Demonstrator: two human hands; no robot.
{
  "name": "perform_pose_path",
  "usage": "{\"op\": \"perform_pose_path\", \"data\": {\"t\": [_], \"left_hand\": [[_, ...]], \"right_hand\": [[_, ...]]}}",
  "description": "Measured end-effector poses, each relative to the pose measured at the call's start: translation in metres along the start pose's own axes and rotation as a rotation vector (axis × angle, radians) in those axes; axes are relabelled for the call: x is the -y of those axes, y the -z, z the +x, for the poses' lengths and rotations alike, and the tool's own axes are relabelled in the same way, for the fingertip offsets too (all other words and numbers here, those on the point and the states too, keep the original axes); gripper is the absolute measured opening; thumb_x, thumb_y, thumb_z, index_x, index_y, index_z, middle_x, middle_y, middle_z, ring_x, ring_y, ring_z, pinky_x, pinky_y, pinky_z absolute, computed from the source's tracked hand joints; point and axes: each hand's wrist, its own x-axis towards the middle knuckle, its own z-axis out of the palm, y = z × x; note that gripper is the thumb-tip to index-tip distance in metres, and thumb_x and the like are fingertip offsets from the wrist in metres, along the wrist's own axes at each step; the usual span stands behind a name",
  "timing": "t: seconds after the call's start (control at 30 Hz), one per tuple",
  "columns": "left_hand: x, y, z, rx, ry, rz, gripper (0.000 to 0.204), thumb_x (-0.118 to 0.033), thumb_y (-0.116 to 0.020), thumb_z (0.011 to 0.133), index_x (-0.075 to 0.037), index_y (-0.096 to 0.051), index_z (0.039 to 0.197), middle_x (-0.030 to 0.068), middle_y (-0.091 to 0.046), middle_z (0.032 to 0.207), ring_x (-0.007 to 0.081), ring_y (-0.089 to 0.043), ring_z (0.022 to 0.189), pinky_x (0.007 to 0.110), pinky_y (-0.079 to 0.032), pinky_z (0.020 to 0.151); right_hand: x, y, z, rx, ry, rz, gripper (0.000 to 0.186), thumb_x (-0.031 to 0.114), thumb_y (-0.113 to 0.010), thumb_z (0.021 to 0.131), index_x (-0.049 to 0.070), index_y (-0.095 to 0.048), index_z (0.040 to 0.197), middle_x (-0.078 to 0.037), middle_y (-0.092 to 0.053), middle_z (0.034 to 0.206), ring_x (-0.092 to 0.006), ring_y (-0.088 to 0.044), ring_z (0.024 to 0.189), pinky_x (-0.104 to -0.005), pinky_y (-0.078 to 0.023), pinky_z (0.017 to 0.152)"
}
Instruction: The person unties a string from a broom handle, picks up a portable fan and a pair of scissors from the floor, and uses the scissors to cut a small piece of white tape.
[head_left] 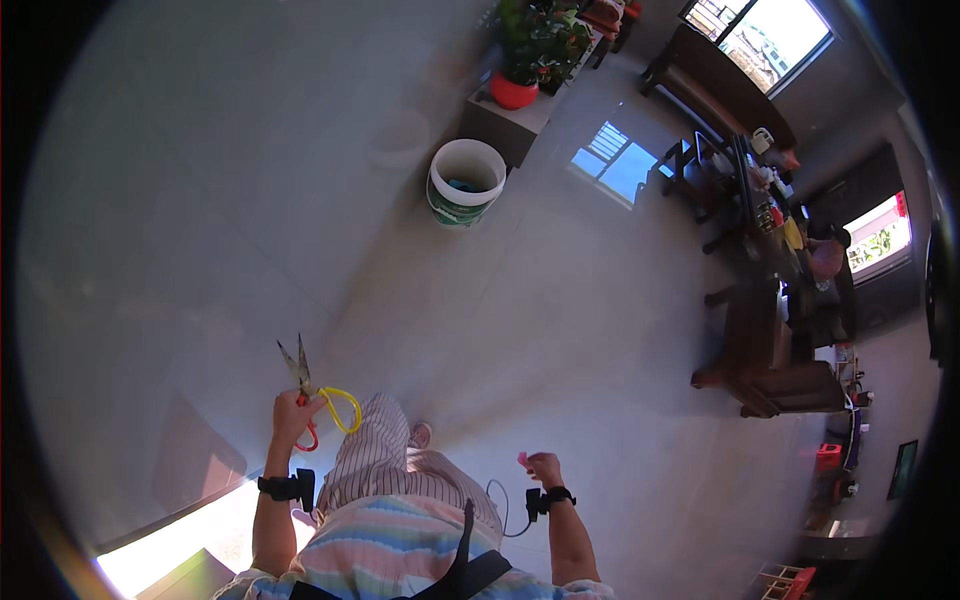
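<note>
My left hand point(292, 418) is closed round a pair of scissors point(303, 378), held out at the left. Their dark metal blades point away from me and stand apart; one handle loop is yellow, the other red. On the right, my right hand point(543, 467) pinches a small pink piece point(523, 459) between its fingers. Too little of that piece shows to tell what it is. Both hands are well apart, in front of my body at about waist height.
A white bucket point(466, 172) with a green lower part and something blue inside stands ahead on the tiled floor. Behind it, a red-potted plant point(514, 92) rests on a low stand point(500, 125). Dark wooden furniture point(775, 345) lines the right, with a person point(826, 258) beside it.
</note>
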Motion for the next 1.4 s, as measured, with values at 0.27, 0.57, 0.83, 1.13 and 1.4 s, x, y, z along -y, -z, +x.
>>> {"op": "perform_pose_path", "data": {"t": [0.27, 0.57, 0.83, 1.13, 1.4], "left_hand": [[-0.103, -0.031, 0.154, 0.047, -0.055, -0.043, 0.032, -0.027, -0.069, 0.067, -0.001, -0.053, 0.060, 0.0032, -0.049, 0.048, 0.0121, -0.052, 0.038, 0.025, -0.040, 0.038], [-0.259, -0.066, 0.280, 0.163, -0.004, 0.042, 0.029, -0.021, -0.069, 0.067, -0.001, -0.050, 0.058, 0.0026, -0.048, 0.049, 0.0093, -0.050, 0.040, 0.024, -0.041, 0.037], [-0.312, -0.119, 0.335, 0.059, 0.172, 0.083, 0.035, -0.031, -0.070, 0.065, -0.003, -0.051, 0.057, 0.0039, -0.051, 0.048, 0.0137, -0.054, 0.040, 0.026, -0.040, 0.040], [-0.391, -0.192, 0.318, 0.023, 0.503, -0.198, 0.026, -0.020, -0.067, 0.070, 0.003, -0.061, 0.081, 0.0020, -0.050, 0.048, 0.0107, -0.050, 0.038, 0.023, -0.038, 0.038], [-0.415, -0.217, 0.285, -0.177, 0.658, -0.373, 0.026, -0.019, -0.067, 0.070, 0.004, -0.059, 0.076, 0.0032, -0.051, 0.049, 0.0103, -0.050, 0.038, 0.023, -0.039, 0.037]], "right_hand": [[0.114, 0.011, 0.102, 0.119, -0.092, 0.090, 0.025, 0.022, -0.068, 0.066, 0.000, -0.062, 0.077, -0.005, -0.058, 0.064, -0.0121, -0.055, 0.055, -0.0243, -0.044, 0.048], [0.225, 0.083, 0.198, 0.078, -0.192, 0.122, 0.029, 0.030, -0.068, 0.067, 0.002, -0.062, 0.073, -0.005, -0.058, 0.063, -0.0130, -0.055, 0.055, -0.0252, -0.046, 0.047], [0.381, 0.141, 0.356, 0.264, -0.067, -0.024, 0.020, 0.020, -0.064, 0.067, 0.002, -0.061, 0.075, -0.005, -0.057, 0.063, -0.0128, -0.054, 0.054, -0.0248, -0.043, 0.046], [0.565, 0.131, 0.504, 0.369, 0.168, -0.092, 0.021, 0.022, -0.065, 0.069, 0.002, -0.061, 0.071, -0.004, -0.055, 0.054, -0.0110, -0.050, 0.046, -0.0236, -0.040, 0.039], [0.665, 0.066, 0.550, 0.364, 0.339, 0.010, 0.021, 0.020, -0.062, 0.071, -0.001, -0.059, 0.077, -0.008, -0.057, 0.060, -0.0137, -0.055, 0.050, -0.0251, -0.043, 0.039]]}}
